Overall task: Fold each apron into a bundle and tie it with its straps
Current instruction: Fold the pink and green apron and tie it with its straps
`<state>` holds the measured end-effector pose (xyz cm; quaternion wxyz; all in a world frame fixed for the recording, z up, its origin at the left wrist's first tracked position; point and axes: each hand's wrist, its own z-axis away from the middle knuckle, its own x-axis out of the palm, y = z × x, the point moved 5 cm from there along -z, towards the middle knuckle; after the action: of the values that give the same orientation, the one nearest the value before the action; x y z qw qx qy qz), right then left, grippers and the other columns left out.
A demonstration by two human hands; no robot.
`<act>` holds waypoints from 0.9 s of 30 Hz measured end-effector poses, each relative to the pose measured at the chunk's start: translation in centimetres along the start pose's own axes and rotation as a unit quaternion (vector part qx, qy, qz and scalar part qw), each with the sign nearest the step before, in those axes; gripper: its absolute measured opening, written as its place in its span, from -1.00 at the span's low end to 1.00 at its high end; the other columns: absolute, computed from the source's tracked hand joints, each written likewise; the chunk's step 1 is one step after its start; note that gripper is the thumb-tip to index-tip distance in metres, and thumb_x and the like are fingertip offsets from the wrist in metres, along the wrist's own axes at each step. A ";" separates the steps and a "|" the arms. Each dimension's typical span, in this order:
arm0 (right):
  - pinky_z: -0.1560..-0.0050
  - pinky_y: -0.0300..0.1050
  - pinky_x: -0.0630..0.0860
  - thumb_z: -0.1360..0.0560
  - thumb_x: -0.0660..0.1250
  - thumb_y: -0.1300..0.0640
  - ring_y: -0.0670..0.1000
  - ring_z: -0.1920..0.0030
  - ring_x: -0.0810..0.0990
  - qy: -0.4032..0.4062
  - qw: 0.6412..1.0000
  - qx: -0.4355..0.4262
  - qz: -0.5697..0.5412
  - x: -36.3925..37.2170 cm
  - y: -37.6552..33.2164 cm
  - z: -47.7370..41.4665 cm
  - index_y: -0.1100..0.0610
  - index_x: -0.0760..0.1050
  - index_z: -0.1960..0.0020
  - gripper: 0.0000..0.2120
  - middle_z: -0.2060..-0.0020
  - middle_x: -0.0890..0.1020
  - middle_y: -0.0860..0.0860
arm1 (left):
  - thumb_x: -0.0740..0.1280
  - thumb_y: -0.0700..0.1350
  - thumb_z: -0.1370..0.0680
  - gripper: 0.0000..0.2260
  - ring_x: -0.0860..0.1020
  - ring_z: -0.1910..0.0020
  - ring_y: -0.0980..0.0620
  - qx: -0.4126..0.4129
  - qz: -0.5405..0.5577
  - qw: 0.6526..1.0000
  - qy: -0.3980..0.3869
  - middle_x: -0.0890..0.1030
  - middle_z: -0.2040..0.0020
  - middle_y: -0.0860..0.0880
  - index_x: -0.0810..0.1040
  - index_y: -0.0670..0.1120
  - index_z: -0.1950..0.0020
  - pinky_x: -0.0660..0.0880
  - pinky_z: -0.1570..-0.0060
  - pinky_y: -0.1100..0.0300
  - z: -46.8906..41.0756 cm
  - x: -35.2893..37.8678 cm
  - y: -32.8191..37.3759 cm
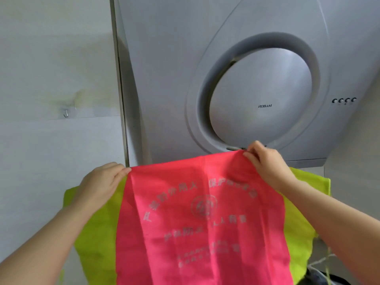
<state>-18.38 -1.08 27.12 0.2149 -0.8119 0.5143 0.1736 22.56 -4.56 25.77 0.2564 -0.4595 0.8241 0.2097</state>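
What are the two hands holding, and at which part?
The pink printed cloth apron, by its top corners: left hand at the left corner, right hand at the right.

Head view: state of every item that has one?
pink apron: unfolded, held up flat by its top corners, print facing the camera
green cloth: unfolded, spread behind the pink apron
left hand: pinches the apron's top left corner
right hand: pinches the top right corner
wall hook: nothing hangs on it
range hood: on or off cannot be told

Both hands, left and right, pinching pink apron top corners, green apron behind, range hood
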 end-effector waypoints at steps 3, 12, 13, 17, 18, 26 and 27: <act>0.22 -0.06 0.34 -0.55 0.24 -0.10 0.17 0.09 0.56 -0.169 0.979 0.016 0.117 2.3 0.9 1.4 0.02 0.45 0.15 -0.78 0.21 0.60 0.03 | 0.26 0.30 -0.47 -0.57 0.43 0.33 0.07 0.003 -0.034 0.995 -0.098 0.39 0.39 0.05 0.30 0.00 0.38 0.39 0.27 0.05 0.6 1.7 0.2; 0.14 -0.05 0.39 -0.51 0.30 0.19 0.18 0.07 0.55 -0.231 0.961 0.041 0.150 1.1 1.1 -0.6 0.17 0.55 0.10 -0.92 0.15 0.61 0.13 | 0.37 0.05 -0.51 -0.76 0.52 0.09 -0.09 -0.004 -0.064 0.993 -0.101 0.50 0.18 0.01 0.61 -0.13 0.06 0.45 0.12 0.03 -0.7 -0.1 0.6; 0.11 -0.08 0.38 -0.51 0.26 0.21 0.18 -0.01 0.55 -0.230 0.950 0.067 0.202 1.0 1.3 -0.7 0.15 0.56 0.02 -0.89 0.05 0.61 0.12 | 0.37 0.02 -0.52 -0.78 0.52 0.06 -0.11 -0.008 -0.059 0.995 -0.086 0.50 0.16 0.00 0.61 -0.14 0.04 0.44 0.11 0.03 -1.0 -0.2 0.9; 0.04 -0.10 0.41 -0.51 0.23 0.25 0.19 -0.11 0.56 -0.153 0.924 0.144 0.319 0.5 1.3 0.1 0.12 0.53 -0.13 -0.77 -0.10 0.58 0.12 | 0.32 -0.06 -0.57 -0.83 0.49 -0.03 -0.17 -0.034 -0.115 0.992 -0.036 0.56 0.04 -0.08 0.63 -0.12 -0.03 0.39 0.06 0.01 -1.3 -0.2 2.1; 0.05 -0.09 0.42 -0.49 0.25 0.29 0.20 -0.09 0.57 -0.127 0.934 0.184 0.278 0.2 1.4 0.0 0.14 0.53 -0.13 -0.75 -0.09 0.58 0.15 | 0.31 -0.07 -0.57 -0.84 0.46 -0.06 -0.18 -0.035 -0.162 0.986 -0.022 0.58 0.01 -0.08 0.64 -0.10 -0.04 0.35 0.04 0.00 -1.2 -0.3 2.4; 0.05 -0.05 0.40 -0.52 0.08 0.27 0.26 -0.02 0.52 0.068 0.963 0.254 -0.058 -3.2 0.3 0.9 0.20 0.48 -0.08 -0.76 0.01 0.56 0.27 | 0.29 -0.15 -0.58 -0.88 0.52 0.05 -0.24 -0.157 -0.172 0.971 0.059 0.61 0.04 -0.14 0.63 -0.07 0.02 0.34 0.19 0.06 -0.4 -3.8 4.3; 0.05 -0.04 0.35 -0.53 0.09 0.32 0.27 -0.05 0.51 0.046 0.971 0.234 -0.025 -3.2 0.3 1.3 0.25 0.49 -0.10 -0.75 -0.02 0.56 0.29 | 0.26 -0.15 -0.60 -0.87 0.54 0.07 -0.22 -0.191 -0.140 0.971 0.029 0.62 0.05 -0.15 0.60 -0.07 0.01 0.37 0.19 0.08 0.1 -3.3 4.1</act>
<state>-20.02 1.93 27.58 0.3795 -0.7585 0.5298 0.0051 20.51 -0.32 28.20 0.1672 -0.6169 0.7030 0.3119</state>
